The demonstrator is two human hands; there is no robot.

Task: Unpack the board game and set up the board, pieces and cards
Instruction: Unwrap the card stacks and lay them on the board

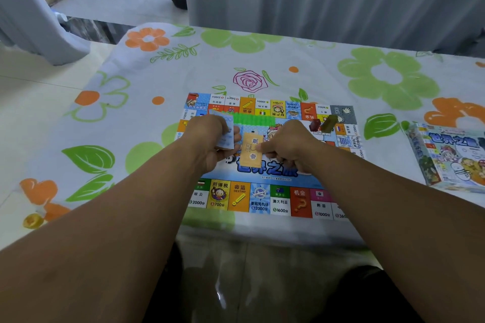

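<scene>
As hands (210, 139) (287, 144) grip cards (226, 139), perhaps two pieces (315, 124) stand.

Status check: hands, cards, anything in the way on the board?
Left hand grips blue cards. Right hand pinches orange card over the board. Green stack, red piece, olive piece far side, clear.

One board (258, 199), one box (451, 155), one orange card (252, 151), one red token (315, 124), one olive token (330, 122)
</scene>
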